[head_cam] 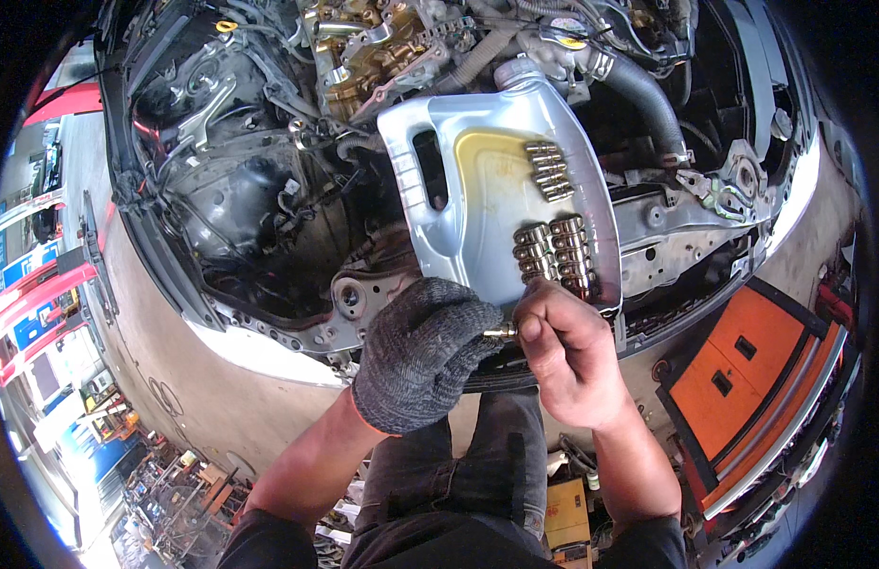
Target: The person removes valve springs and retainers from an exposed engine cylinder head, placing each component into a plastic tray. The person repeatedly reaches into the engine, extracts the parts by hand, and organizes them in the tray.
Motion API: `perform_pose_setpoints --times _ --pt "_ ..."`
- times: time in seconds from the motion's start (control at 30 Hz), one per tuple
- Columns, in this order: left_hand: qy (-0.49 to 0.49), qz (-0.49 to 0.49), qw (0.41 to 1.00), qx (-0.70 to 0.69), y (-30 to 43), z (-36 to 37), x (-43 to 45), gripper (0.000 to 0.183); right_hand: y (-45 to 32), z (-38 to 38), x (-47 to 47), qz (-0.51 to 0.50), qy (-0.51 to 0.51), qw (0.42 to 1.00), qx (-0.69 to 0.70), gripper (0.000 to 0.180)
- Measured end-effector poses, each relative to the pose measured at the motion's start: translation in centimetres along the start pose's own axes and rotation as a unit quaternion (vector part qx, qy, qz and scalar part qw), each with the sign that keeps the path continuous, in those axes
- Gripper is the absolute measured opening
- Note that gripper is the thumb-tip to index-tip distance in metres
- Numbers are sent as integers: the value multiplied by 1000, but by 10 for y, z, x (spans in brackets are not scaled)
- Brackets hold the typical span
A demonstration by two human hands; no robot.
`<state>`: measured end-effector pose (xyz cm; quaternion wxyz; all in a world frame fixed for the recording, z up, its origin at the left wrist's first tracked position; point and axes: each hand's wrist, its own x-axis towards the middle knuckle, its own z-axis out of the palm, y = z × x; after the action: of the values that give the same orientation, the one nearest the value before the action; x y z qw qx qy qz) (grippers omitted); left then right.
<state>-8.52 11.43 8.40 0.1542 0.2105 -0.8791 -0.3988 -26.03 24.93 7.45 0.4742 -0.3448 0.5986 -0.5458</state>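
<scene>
Between my two hands is a small cylindrical metal part [498, 332], probably a hydraulic lash adjuster, pinched by the fingertips of both. A grey knit work glove covers my left hand [428, 355]; my right hand [571, 355] is bare. Just beyond them a silver plastic oil jug [425, 235] lies on its side across the engine bay, its upper face cut away and yellowish oil [478, 153] inside. Several similar small cylinders [549, 172] rest in a row in it. Nearer my right hand sit two rows of roller rocker arms [573, 252]. My fingers hide part of the held piece.
Beyond the jug is an opened engine with its camshaft area [372, 60] exposed. A radiator hose [645, 92] curves at the right. Locking pliers [720, 198] lie on the front crossmember [667, 249]. An orange tool cabinet [738, 370] stands at right, a cluttered parts area [176, 491] lower left.
</scene>
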Motion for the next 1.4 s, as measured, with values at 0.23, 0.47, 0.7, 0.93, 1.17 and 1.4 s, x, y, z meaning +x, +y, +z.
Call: perform_pose_setpoints --times 0.23,0.47,0.7,0.93,1.17,1.4 --pt "13 14 1000 -2 3 2 1 31 3 8 -6 19 12 1000 10 18" --pt "-13 -45 998 -33 9 7 -14 23 4 8 1 -164 25 974 -156 9" --pt "-45 -18 998 33 8 12 -28 38 10 5 2 -222 40 944 -239 11" --pt "-4 -30 999 10 16 14 -3 27 8 20 -13 92 76 987 104 25" --pt "-37 -17 999 -25 10 15 3 26 1 18 -14 278 57 902 326 34" --pt "-55 -29 998 -4 7 12 5 23 6 10 -10 296 34 875 381 39"
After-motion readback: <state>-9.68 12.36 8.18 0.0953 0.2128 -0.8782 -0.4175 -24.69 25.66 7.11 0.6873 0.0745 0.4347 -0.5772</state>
